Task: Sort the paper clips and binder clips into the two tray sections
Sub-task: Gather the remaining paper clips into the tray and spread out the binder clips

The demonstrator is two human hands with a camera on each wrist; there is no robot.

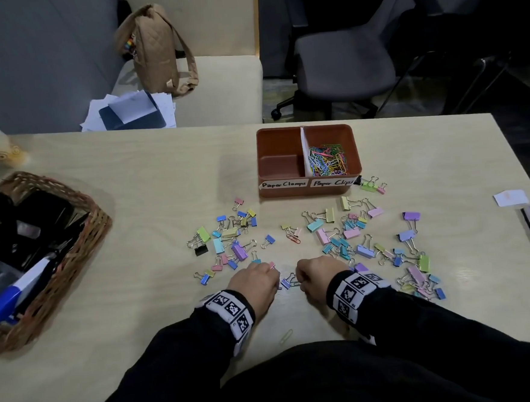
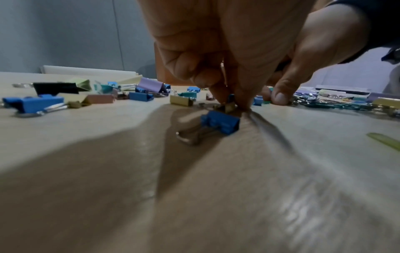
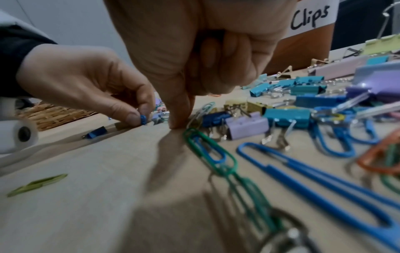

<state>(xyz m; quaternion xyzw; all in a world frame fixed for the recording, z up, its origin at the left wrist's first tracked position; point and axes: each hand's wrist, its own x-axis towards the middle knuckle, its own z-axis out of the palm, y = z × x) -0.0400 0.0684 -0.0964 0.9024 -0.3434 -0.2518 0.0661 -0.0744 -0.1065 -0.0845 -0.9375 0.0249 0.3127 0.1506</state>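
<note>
A small blue binder clip [image 1: 285, 283] lay at the lower centre of the head view, in the gap between the two hands, its wire handles pointed toward the right hand. The long axis was thus seen to run left to right across the frame, with both hands just beside it and neither clearly nearer. The left hand [image 1: 257, 284] was curled, fingertips down on the tabletop [image 1: 149, 183]; in the right wrist view a tiny blue piece [image 3: 142, 119] was pinched between its thumb and forefinger, though what it was could not be told. The right hand [image 1: 316, 277] was curled too, with a fingertip [image 3: 178, 123] pressed to the tabletop beside a green paper clip [image 3: 207, 150]; whether anything was held could not be told.

Binder clips [image 1: 229, 244] were scattered left of centre, and more [image 1: 366, 237] right of centre. In the right wrist view loose paper clips [image 3: 303, 164] were seen among them. Another paper clip [image 1: 286, 336] lay alone near the lower edge, and a red one [image 1: 293, 239] at centre.

The tray [image 1: 310, 191] stood above centre, well apart from both hands. Its right section, labelled for paper clips, held a heap [image 1: 326, 160] of them; its left section [image 1: 278, 167] showed nothing inside. The binder clips were judged mostly unsorted, and a reach up-frame to the left section was judged to be what the blue binder clip would call for.
</note>
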